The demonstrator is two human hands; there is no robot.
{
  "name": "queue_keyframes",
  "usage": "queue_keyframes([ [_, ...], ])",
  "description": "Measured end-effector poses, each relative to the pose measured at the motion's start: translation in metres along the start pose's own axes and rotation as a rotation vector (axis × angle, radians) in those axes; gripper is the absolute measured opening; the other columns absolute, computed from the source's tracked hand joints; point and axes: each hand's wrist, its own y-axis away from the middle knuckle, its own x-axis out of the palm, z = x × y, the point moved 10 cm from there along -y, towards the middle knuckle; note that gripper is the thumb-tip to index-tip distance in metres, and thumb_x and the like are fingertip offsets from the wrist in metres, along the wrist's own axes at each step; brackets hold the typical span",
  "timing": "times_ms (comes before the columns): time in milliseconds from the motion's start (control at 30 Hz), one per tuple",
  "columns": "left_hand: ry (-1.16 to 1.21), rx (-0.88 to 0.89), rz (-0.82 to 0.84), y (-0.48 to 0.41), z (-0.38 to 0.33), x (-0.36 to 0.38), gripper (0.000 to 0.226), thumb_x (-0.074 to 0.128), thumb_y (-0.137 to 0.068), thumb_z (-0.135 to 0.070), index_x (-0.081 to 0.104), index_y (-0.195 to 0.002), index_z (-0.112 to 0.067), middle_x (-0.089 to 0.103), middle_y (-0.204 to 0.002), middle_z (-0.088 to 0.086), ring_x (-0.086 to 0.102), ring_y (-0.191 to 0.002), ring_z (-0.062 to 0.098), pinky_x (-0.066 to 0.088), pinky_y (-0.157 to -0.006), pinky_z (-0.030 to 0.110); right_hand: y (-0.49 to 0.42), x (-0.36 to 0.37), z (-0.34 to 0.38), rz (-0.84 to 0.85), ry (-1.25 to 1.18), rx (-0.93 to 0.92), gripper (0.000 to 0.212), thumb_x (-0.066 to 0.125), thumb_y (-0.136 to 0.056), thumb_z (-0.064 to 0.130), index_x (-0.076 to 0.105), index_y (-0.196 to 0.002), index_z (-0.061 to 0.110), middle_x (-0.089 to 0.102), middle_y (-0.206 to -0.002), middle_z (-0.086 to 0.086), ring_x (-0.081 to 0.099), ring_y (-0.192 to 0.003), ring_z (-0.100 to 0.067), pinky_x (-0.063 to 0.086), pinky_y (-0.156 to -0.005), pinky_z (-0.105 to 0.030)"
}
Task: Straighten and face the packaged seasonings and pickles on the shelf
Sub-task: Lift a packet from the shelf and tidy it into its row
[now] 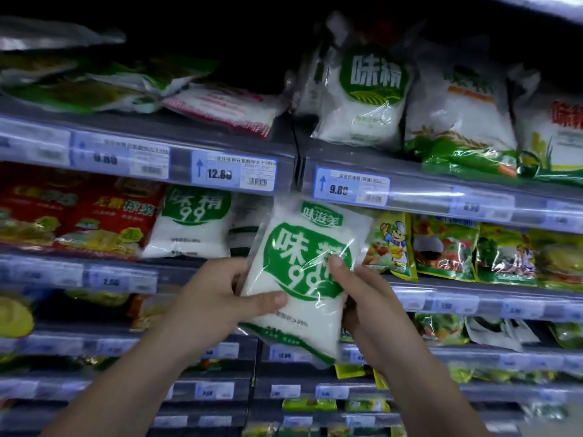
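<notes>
A supermarket shelf unit fills the view, several tiers of grey shelving with blue-edged price tags along the front rails. At far left on the middle tier stand red foil packets of pickled vegetable point(104, 222), and just to their right a clear plastic bag of white seasoning powder with a green label point(192, 222) stands upright, facing forward. Beside that bag is a dim gap point(249, 225) in the row, with striped packaging partly visible at the back. In front of this gap, held out in the air, is a second clear plastic bag of white seasoning with a large green oval label point(299, 272), tilted slightly clockwise, label towards the viewer. The person's left hand point(214, 298) has its grip clamped on the bag's lower left edge, thumb across the front. The right hand point(362, 298) has its grip closed on the right side, thumb pressing the label. Further right stand yellow and green printed seasoning packets point(394, 244), upright and touching one another. On the tier above, more white bags with green labels point(362, 93) lean loosely. The bag looks headed for the gap; being soft and slippery, it could slump forward or fall flat once released, and pushing it in crooked could knock over the neighbouring bag.
</notes>
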Motion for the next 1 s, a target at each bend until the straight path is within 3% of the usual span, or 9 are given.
queue_keyframes([
  [100, 0.184, -0.031, 0.088, 0.010, 0.016, 0.003, 0.031, 0.082, -0.073, -0.011, 0.078, -0.104, -0.013, 0.078, -0.111, 0.009, 0.074, -0.104, 0.027, 0.060, -0.089, 0.040, 0.005, -0.003, -0.011, -0.007, -0.109, 0.048, 0.056, 0.079, -0.076, 0.028, 0.066, -0.121, -0.003, 0.074, -0.120, -0.020, 0.069, -0.114, -0.039, 0.046, -0.106, -0.062],
  [233, 0.267, -0.085, 0.159, 0.017, 0.033, 0.006, 0.039, 0.081, -0.072, -0.016, 0.076, -0.110, -0.011, 0.075, -0.118, 0.013, 0.071, -0.111, 0.032, 0.059, -0.092, 0.040, 0.009, 0.008, -0.018, 0.046, -0.143, 0.068, 0.076, 0.092, -0.062, 0.037, 0.066, -0.125, 0.003, 0.072, -0.124, -0.021, 0.069, -0.115, -0.040, 0.048, -0.105, -0.058],
  [333, 0.157, -0.153, 0.176, 0.020, 0.039, 0.009, 0.039, 0.084, -0.077, -0.016, 0.074, -0.113, -0.020, 0.076, -0.118, 0.003, 0.071, -0.111, 0.023, 0.056, -0.098, 0.044, 0.007, 0.011, -0.018, 0.060, -0.152, 0.053, 0.038, 0.074, -0.080, 0.026, 0.073, -0.117, 0.016, 0.075, -0.118, -0.017, 0.073, -0.108, -0.038, 0.056, -0.093, -0.055],
  [400, 0.069, -0.119, 0.129, 0.017, 0.030, 0.005, 0.031, 0.080, -0.075, -0.029, 0.076, -0.106, -0.030, 0.079, -0.107, -0.006, 0.074, -0.101, 0.014, 0.059, -0.089, 0.039, 0.008, 0.012, -0.017, 0.066, -0.111, 0.030, 0.025, 0.064, -0.085, 0.017, 0.079, -0.105, 0.022, 0.077, -0.114, -0.015, 0.074, -0.104, -0.037, 0.061, -0.084, -0.051],
  [467, 0.142, -0.069, -0.003, 0.012, 0.016, -0.007, 0.027, 0.078, -0.073, -0.030, 0.077, -0.099, -0.033, 0.080, -0.101, -0.011, 0.075, -0.095, 0.008, 0.059, -0.080, 0.029, 0.011, 0.018, -0.018, 0.103, -0.080, 0.029, 0.029, 0.062, -0.086, 0.012, 0.077, -0.111, 0.015, 0.076, -0.114, -0.018, 0.073, -0.105, -0.039, 0.062, -0.082, -0.049],
  [633, 0.133, 0.106, -0.237, 0.009, -0.004, -0.022, 0.021, 0.083, -0.073, -0.009, 0.079, -0.093, -0.013, 0.081, -0.094, 0.006, 0.077, -0.092, 0.024, 0.061, -0.082, 0.045, 0.012, 0.022, -0.016, 0.086, -0.087, 0.030, 0.032, 0.062, -0.084, 0.018, 0.074, -0.112, 0.006, 0.077, -0.111, -0.021, 0.075, -0.100, -0.037, 0.064, -0.075, -0.043],
  [800, 0.269, 0.043, -0.160, 0.005, 0.004, -0.017, 0.034, 0.091, -0.064, -0.033, 0.074, -0.071, -0.005, 0.064, -0.083, 0.023, 0.063, -0.074, 0.029, 0.051, -0.071, 0.039, 0.011, 0.015, -0.020, 0.052, -0.200, 0.117, 0.045, 0.058, -0.084, 0.035, 0.076, -0.109, 0.002, 0.074, -0.116, -0.026, 0.072, -0.105, -0.044, 0.062, -0.082, -0.054],
  [900, 0.362, 0.032, -0.124, 0.006, 0.004, -0.012, 0.018, 0.081, -0.063, -0.024, 0.080, -0.076, -0.011, 0.073, -0.079, 0.015, 0.071, -0.071, 0.021, 0.059, -0.064, 0.029, 0.013, 0.013, -0.017, 0.057, -0.213, 0.116, 0.046, 0.057, -0.086, 0.033, 0.075, -0.112, 0.001, 0.072, -0.119, -0.027, 0.071, -0.108, -0.045, 0.060, -0.086, -0.056],
  [1000, 0.336, 0.031, -0.103, 0.008, -0.001, -0.004, 0.019, 0.076, -0.068, -0.019, 0.081, -0.085, -0.014, 0.080, -0.092, 0.011, 0.076, -0.084, 0.026, 0.062, -0.071, 0.035, 0.016, 0.015, -0.005, 0.056, -0.213, 0.040, 0.040, 0.057, -0.088, 0.033, 0.074, -0.117, 0.010, 0.075, -0.117, -0.018, 0.073, -0.107, -0.036, 0.063, -0.081, -0.048],
])
